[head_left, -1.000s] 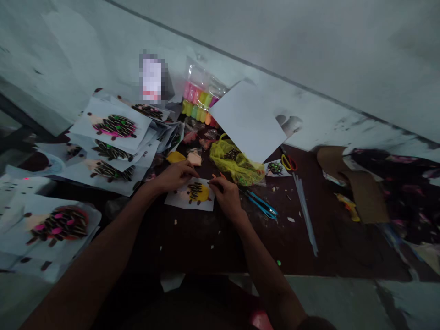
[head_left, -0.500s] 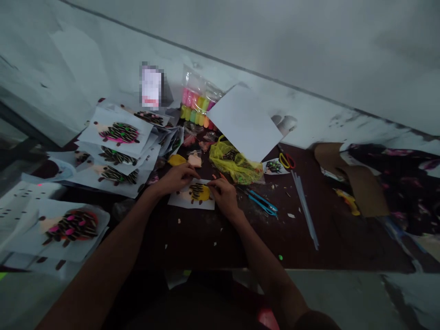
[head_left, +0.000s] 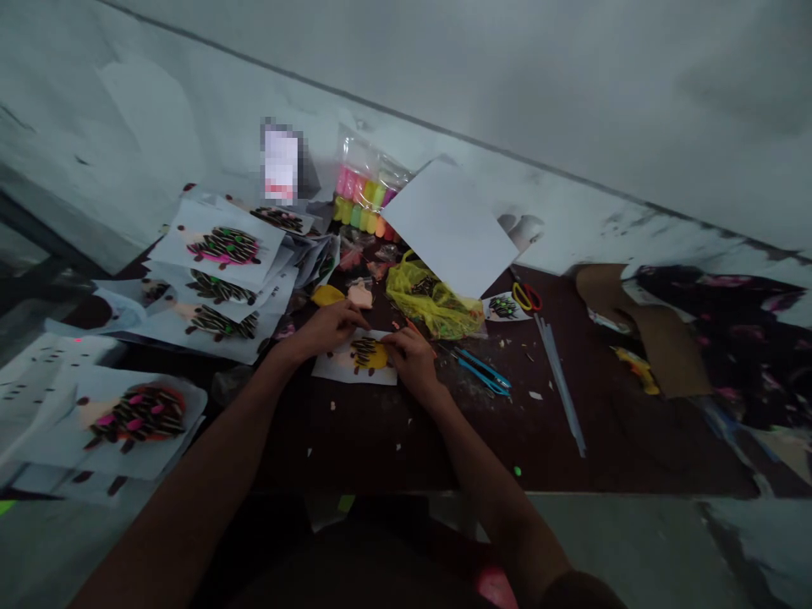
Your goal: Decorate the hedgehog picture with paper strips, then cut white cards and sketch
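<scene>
Both grips meet over the small paper sheet in the middle of the table. My left hand lies with its fingers pressing the far edge of the sheet, and my right hand pinches something thin at the right edge of the yellow clay hedgehog, but what it holds is too small to tell. The hedgehog lies directly between the hands, its long axis left to right, and the right hand is nearer. Just beyond are a yellow plastic bag and blue scissors. Farther left, finished hedgehog sheets overlap. The room is dim; fingertips are hard to see.
</scene>
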### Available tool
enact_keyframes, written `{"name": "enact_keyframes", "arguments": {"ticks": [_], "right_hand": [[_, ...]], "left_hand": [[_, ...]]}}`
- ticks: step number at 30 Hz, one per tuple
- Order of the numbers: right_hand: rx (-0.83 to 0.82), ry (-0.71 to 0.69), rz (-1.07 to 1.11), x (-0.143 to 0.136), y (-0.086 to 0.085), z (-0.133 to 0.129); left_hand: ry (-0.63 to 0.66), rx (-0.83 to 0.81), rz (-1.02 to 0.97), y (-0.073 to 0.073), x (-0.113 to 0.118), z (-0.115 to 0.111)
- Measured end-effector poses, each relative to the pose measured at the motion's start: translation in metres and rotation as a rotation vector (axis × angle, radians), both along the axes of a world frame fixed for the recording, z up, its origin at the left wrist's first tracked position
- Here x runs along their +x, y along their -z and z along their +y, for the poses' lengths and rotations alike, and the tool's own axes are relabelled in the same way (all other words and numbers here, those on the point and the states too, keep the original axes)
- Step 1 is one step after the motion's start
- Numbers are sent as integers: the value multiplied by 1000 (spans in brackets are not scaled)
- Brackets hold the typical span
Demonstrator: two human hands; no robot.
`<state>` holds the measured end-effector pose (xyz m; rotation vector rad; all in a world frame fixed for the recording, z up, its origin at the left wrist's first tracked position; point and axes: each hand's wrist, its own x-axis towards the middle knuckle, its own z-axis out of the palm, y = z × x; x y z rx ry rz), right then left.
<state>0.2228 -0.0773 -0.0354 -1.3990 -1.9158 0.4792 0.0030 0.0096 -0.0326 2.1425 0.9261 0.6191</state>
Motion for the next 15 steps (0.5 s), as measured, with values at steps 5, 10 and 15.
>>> {"name": "enact_keyframes", "arguments": {"ticks": [5, 10, 15], "right_hand": [[19, -18, -26, 0, 1, 1], [10, -25, -84, -2, -1, 0], [-8, -21, -202, -4, -6, 1]], "left_hand": [[-1, 1, 0, 0, 0, 0], [4, -3, -3, -1, -1, 0], [31, -21, -9, -2, -1, -1]]}}
